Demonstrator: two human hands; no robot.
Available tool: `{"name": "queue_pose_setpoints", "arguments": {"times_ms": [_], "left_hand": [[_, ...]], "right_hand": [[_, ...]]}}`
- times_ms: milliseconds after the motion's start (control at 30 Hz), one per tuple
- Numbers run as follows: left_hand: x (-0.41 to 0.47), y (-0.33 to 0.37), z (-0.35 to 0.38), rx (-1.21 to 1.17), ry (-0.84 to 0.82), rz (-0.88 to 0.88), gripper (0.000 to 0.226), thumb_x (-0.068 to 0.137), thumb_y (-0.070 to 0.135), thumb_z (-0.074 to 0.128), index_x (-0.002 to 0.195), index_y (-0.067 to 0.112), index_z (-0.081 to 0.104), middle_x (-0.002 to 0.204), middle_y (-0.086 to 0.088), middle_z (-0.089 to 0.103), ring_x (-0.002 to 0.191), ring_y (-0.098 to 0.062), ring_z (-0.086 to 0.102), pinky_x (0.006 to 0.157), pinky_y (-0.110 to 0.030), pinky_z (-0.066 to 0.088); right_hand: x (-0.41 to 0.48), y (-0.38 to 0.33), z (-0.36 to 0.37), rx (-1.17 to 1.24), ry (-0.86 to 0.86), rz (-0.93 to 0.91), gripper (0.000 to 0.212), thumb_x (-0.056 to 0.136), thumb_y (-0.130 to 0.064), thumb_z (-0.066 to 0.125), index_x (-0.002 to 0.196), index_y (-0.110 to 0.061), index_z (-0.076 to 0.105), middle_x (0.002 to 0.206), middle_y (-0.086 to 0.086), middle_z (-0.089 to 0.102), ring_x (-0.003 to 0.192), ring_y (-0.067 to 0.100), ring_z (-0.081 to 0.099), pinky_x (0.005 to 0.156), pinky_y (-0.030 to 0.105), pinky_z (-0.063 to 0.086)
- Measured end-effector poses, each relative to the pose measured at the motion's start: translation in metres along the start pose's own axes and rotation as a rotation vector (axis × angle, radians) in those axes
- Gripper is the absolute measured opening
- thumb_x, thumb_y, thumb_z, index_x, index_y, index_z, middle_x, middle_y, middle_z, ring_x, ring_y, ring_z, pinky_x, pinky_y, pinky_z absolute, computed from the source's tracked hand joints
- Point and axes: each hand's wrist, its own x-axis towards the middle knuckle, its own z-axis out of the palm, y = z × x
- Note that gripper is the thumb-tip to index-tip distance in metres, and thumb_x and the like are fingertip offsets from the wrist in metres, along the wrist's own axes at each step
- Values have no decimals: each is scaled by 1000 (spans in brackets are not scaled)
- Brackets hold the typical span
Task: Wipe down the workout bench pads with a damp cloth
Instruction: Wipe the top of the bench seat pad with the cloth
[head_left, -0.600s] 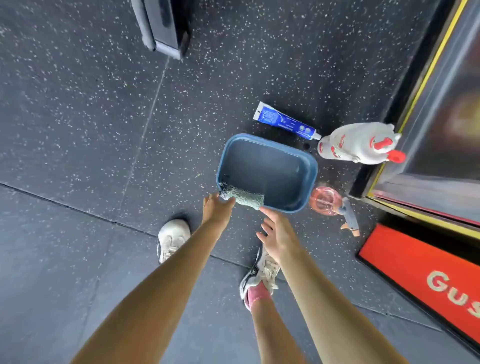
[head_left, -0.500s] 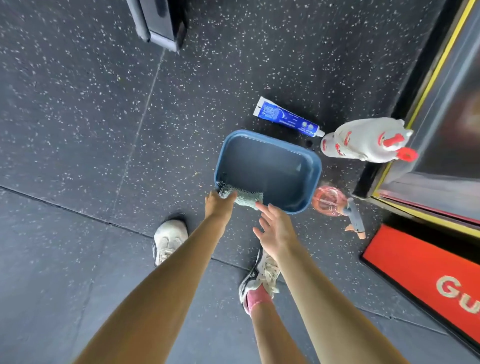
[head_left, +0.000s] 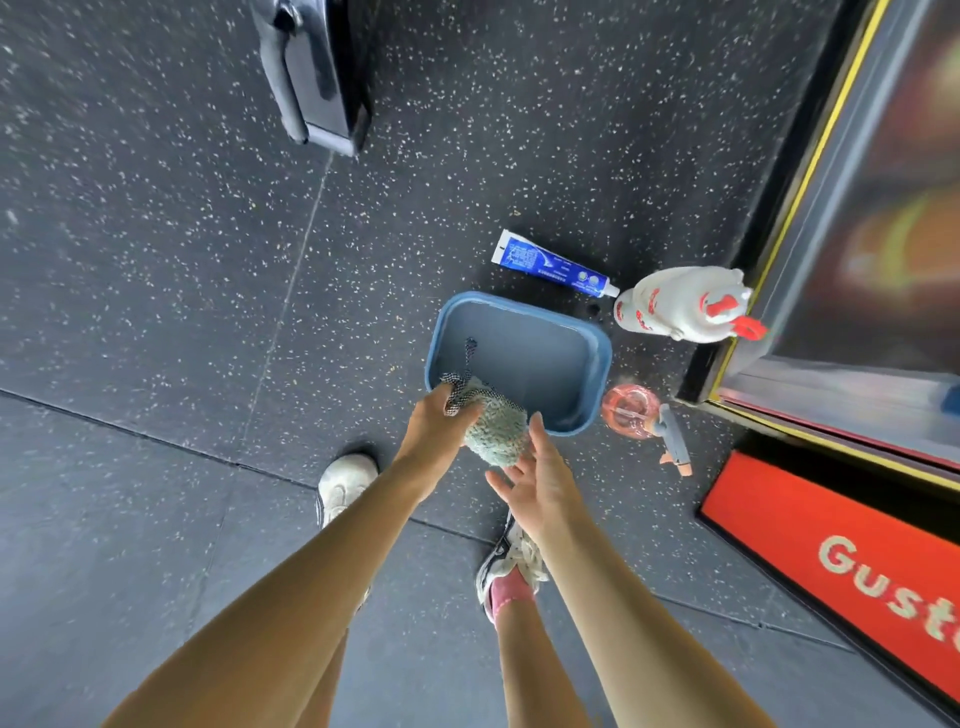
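Left hand (head_left: 439, 423) grips teal cloth (head_left: 498, 434), fingers curled round its bunched top, cloth held above near rim of blue basin (head_left: 597, 353) on speckled floor (head_left: 156, 260). Right hand (head_left: 540, 483) holds nothing, fingers spread, just beside cloth's lower end; can't tell if it touches. Blue tube (head_left: 550, 265) and white spray bottle (head_left: 675, 306) lie beyond basin. Red mat (head_left: 831, 561) to the right.

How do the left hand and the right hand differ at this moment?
The left hand grips the cloth with curled fingers; the right hand holds nothing, its fingers spread. The left hand is on the cloth's left side, the right hand on its right. Both hang by the near rim of the blue basin.
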Motion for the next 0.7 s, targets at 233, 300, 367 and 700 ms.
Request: {"name": "queue_pose_setpoints", "arguments": {"times_ms": [233, 300, 367, 700], "left_hand": [[-63, 63, -12, -15, -76, 94, 15, 92, 38, 59, 82, 28, 53, 84, 12, 53, 84, -10, 53, 84, -31, 46], [-91, 87, -19, -13, -52, 131, 15, 89, 38, 63, 82, 25, 60, 85, 8, 60, 84, -13, 57, 78, -25, 46], [-128, 120, -29, -15, -21, 179, 16, 89, 34, 64, 79, 22, 65, 82, 4, 65, 72, -9, 57, 63, -17, 43], [-347, 251, -80, -38, 81, 348, 31, 90, 30, 62, 65, 19, 48, 63, 5, 42, 62, -15, 40, 54, -26, 29]], "right_hand": [[-90, -38, 14, -320, 41, -223, 16, 84, -22, 70, 98, -17, 66, 105, 4, 71, 99, 18, 64, 91, 35, 47], [-131, -56, 23, -339, 134, -330, 7, 83, -19, 71, 86, -18, 64, 90, -1, 69, 89, 14, 62, 80, 28, 44], [-177, -76, 33, -328, 169, -396, 11, 85, -15, 70, 78, -17, 62, 84, 1, 66, 86, 19, 60, 80, 29, 44], [-448, -121, 71, -576, 47, -659, 17, 90, -12, 64, 97, 1, 70, 92, 11, 69, 91, 28, 61, 73, 32, 45]]}}
